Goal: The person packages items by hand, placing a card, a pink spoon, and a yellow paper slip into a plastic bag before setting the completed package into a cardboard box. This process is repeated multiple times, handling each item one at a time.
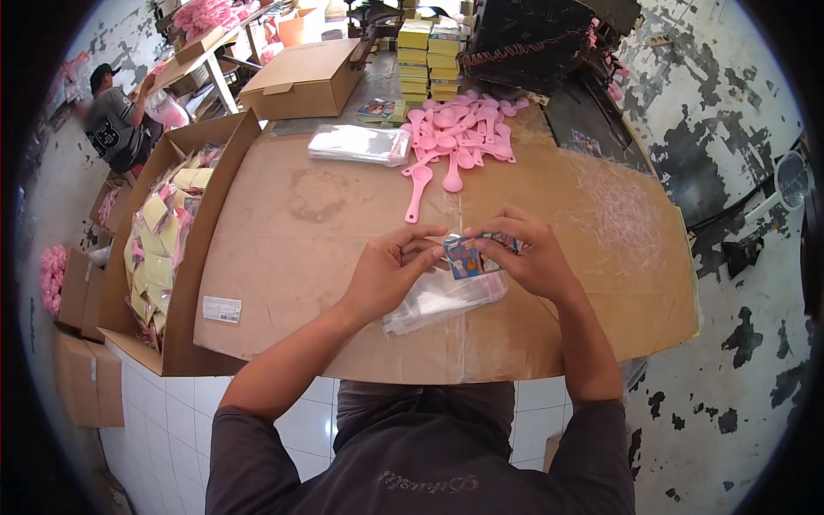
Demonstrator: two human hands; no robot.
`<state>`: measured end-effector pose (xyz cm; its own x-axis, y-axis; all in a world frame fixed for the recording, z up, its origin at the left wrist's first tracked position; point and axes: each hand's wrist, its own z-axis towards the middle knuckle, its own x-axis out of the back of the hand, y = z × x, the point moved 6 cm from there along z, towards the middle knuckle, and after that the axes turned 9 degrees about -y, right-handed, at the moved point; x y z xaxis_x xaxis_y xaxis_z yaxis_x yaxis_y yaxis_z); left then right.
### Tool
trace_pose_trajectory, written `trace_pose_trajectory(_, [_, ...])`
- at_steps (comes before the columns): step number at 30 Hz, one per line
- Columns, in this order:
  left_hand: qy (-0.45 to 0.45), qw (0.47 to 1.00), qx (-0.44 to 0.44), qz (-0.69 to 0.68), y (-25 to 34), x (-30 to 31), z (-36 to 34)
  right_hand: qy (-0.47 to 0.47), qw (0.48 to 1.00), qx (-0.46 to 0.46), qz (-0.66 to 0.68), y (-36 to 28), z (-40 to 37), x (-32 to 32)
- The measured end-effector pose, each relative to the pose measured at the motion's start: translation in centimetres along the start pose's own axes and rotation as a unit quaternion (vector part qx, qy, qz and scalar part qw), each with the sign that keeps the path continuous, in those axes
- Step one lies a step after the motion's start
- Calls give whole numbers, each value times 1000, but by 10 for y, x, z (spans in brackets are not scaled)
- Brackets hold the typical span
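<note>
A small colourful printed card [463,261] is held up over the cardboard in front of me. My right hand [525,251] grips its right side between thumb and fingers. At the card's left edge, the thumb and fingers of my left hand [399,264] are pinched together; whether thin clear film lies between them is hard to see. Just below both hands lies a stack of clear plastic bags [446,302]. Farther forward, a pink scoop [418,193] lies at the near end of a heap of pink scoops [463,129].
An open carton [236,163] of packed bags stands to the left. Behind are more clear bags [356,144], stacked yellow-edged cards [414,60] and a closed box [300,79]. Clear plastic strips [622,206] lie at right. Another person [116,120] is at far left.
</note>
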<state>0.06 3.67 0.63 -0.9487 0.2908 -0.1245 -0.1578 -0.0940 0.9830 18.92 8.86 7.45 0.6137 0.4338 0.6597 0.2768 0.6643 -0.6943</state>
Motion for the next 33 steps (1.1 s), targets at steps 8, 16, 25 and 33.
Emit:
trace_pose_trajectory(8, [-5, 1000, 6, 19, -2, -3, 0, -19, 999, -11, 28, 5, -3, 7])
trace_pose_trajectory(16, [-23, 993, 21, 118, 3, -7, -3, -2, 1000, -15, 9, 11, -4, -2])
trace_pose_trajectory(25, [-24, 999, 48, 8, -19, -1, 0, 24, 999, 5, 38, 14, -6, -5])
trace_pose_trajectory(33, [-30, 998, 49, -2, -9, -7, -1, 68, 996, -12, 57, 13, -7, -5])
